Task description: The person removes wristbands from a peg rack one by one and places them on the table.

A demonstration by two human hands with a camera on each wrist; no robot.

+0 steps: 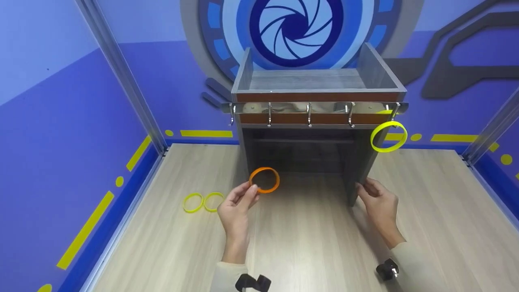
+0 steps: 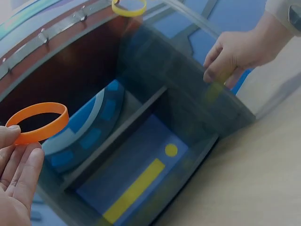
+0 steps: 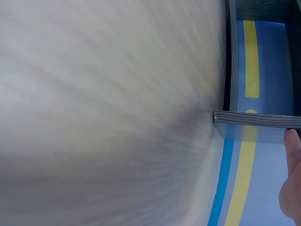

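My left hand (image 1: 237,207) pinches an orange ring (image 1: 264,180), a thin wristband-like loop, between thumb and fingers in front of the shelf's opening. The ring (image 2: 37,123) stays clear of the hooks in the left wrist view. Down at the right side panel of the grey wooden shelf (image 1: 357,170), my right hand (image 1: 379,202) holds its front edge, with the thumb at the edge and the other fingers partly hidden. A metal hook rail (image 1: 290,107) runs across the shelf's front. From its rightmost hook hangs a yellow ring (image 1: 389,137).
Two yellow rings, a left one (image 1: 193,202) and a right one (image 1: 213,202), lie on the wooden tabletop (image 1: 154,243) left of my left hand. Blue walls (image 1: 48,121) with a metal corner post (image 1: 121,73) enclose the table behind and at the sides.
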